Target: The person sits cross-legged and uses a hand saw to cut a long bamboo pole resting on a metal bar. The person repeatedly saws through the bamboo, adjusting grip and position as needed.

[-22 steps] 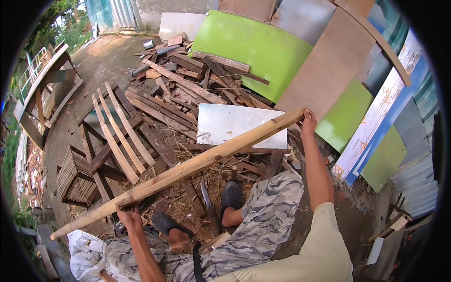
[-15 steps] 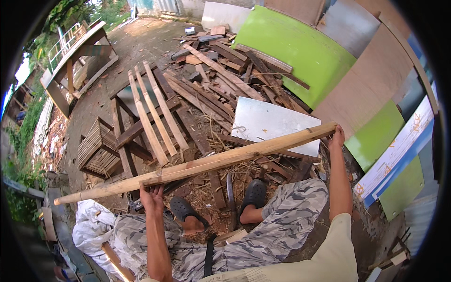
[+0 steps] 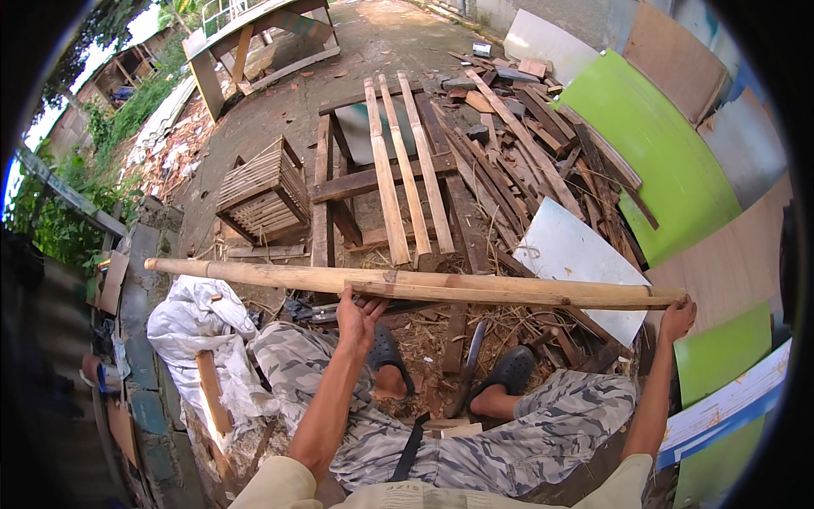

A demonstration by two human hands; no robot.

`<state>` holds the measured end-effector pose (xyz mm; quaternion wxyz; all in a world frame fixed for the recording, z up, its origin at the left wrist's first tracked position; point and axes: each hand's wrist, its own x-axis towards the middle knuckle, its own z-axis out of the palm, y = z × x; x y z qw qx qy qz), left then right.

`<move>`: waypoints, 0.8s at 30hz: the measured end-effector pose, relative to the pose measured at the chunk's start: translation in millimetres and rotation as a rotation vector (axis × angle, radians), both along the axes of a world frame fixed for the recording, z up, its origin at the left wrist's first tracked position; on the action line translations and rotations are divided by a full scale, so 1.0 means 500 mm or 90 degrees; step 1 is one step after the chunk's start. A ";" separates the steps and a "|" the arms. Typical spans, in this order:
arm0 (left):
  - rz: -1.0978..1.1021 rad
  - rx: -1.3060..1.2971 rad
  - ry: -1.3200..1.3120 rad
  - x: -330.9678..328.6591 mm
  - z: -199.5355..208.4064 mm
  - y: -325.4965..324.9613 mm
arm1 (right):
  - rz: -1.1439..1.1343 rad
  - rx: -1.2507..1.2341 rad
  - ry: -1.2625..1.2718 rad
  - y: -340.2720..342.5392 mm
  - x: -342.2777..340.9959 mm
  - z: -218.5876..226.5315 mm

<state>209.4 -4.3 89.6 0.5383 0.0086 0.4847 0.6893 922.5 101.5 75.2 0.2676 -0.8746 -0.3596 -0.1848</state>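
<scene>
A long, pale split bamboo pole (image 3: 475, 285) lies crosswise before me, above my lap and nearly level. My left hand (image 3: 358, 319) supports it from below near its middle, palm up, thumb on the near side and fingers underneath. At the thick right end, my right hand (image 3: 678, 319) is closed around the pole. Between my feet, a long-bladed knife (image 3: 475, 352) rests among shavings and scraps. Beyond the pole, three bamboo strips (image 3: 395, 161) lie side by side across a dark wooden frame (image 3: 323, 204).
A slatted crate (image 3: 267, 195) stands left of the frame. Scrap timber (image 3: 543, 140) is heaped at right, with a pale flat sheet (image 3: 555, 250) in front. Green panels (image 3: 653, 153) lean farther right. A white sack (image 3: 199, 327) sits by my left leg; a wooden table (image 3: 263, 30) stands far left.
My view has turned left, so the surroundings shift rightward. The bamboo pole has come from sloping up at right to nearly level, its right end lower. Both hands stay on it.
</scene>
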 end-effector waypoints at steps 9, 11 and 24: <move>-0.039 0.001 0.035 0.004 0.008 -0.016 | 0.587 0.001 -0.073 -0.093 -0.453 0.146; -0.035 0.009 0.025 0.003 0.003 -0.009 | 0.725 -0.057 -0.039 -0.109 -0.558 0.173; -0.009 -0.012 0.026 0.001 -0.015 -0.002 | 0.938 -0.007 -0.251 -0.059 -0.807 0.039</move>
